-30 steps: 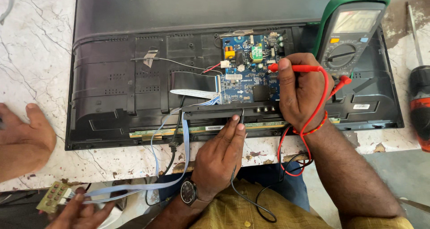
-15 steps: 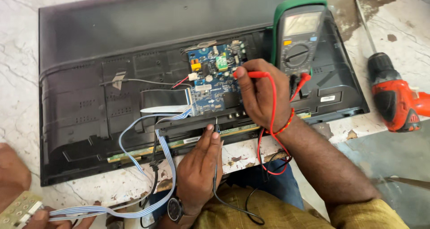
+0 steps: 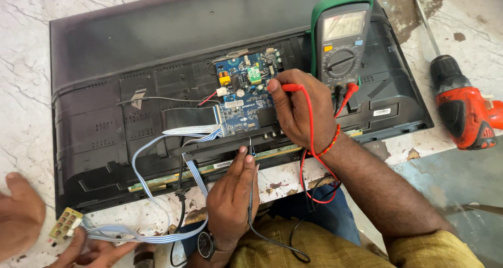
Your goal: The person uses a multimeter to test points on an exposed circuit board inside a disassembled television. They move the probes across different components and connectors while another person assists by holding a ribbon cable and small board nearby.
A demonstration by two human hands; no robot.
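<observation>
co-worker hands: two at bottom left, one (image 3: 18, 223) cupped, other (image 3: 91, 251) at a small beige connector block (image 3: 66, 223) on the end of the blue-white ribbon cable (image 3: 157, 236).
left hand (image 3: 230, 197): fingers straight and together, pinching a thin black probe (image 3: 250, 147) whose tip sits on the long green strip board (image 3: 209, 169) at the near edge of the panel; dark wristwatch on the wrist.
right hand (image 3: 301, 113): fingers curled around a red probe (image 3: 289, 87), tip pressed on the right edge of the blue circuit board (image 3: 243, 92); red thread band on the wrist.
leads: red wire (image 3: 314, 163) loops over the right wrist and down past the table edge; black wire trails toward the lap.
panel: black flat television back (image 3: 157, 63), face down on the white marble table (image 3: 21, 47), rear cover open at the middle.
meter: green-cased digital multimeter (image 3: 340, 37) propped on the panel, just beyond the right hand, display lit, digits too blurred.
far right: red-and-black cordless drill-driver (image 3: 463, 108) lying on the table, well apart from the panel.
</observation>
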